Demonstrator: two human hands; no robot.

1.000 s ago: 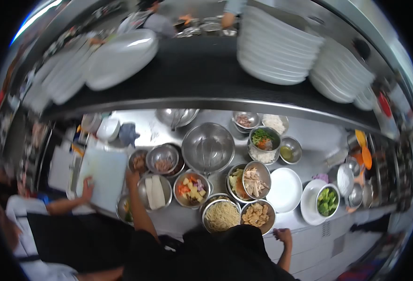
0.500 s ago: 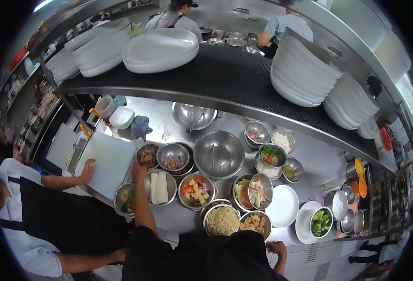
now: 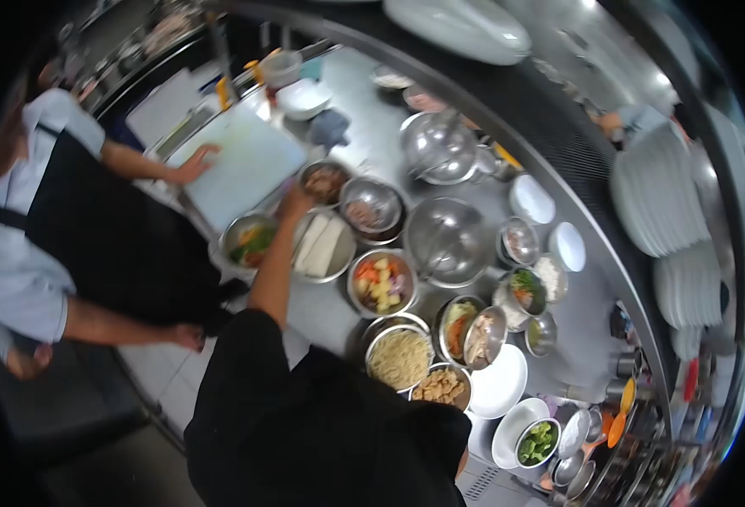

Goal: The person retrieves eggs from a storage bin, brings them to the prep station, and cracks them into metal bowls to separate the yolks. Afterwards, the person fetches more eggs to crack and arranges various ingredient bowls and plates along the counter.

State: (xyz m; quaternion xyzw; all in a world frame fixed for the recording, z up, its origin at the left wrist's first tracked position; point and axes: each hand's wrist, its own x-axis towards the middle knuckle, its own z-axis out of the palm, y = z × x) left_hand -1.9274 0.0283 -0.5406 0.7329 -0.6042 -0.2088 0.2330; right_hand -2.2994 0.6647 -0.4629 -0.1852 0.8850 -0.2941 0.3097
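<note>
My left hand (image 3: pixel 295 201) is stretched out over the counter, beside a steel bowl of brown meat pieces (image 3: pixel 323 181) and a bowl with white rolls (image 3: pixel 318 245). Blur smears its fingers; a purplish patch shows at their tips, and I cannot make out whether they hold anything. Left of my forearm sits a bowl of green and orange vegetables (image 3: pixel 251 243). A white cutting board (image 3: pixel 241 165) lies just beyond my hand. Only a sliver of my right arm appears past the black sleeve; that hand is hidden.
A co-worker's hand (image 3: pixel 195 163) rests at the cutting board's edge. Bowls of noodles (image 3: pixel 399 357), diced vegetables (image 3: pixel 381 285) and fried pieces (image 3: pixel 440 386) stand nearby. White plates (image 3: pixel 501 382) are at the right. A metal shelf (image 3: pixel 575 198) with stacked dishes overhangs the counter.
My view has turned and tilted left, so the counter appears rotated. My left hand stays near the meat bowl. My right hand has gone out of sight. The co-worker's lower hand now shows more fully.
</note>
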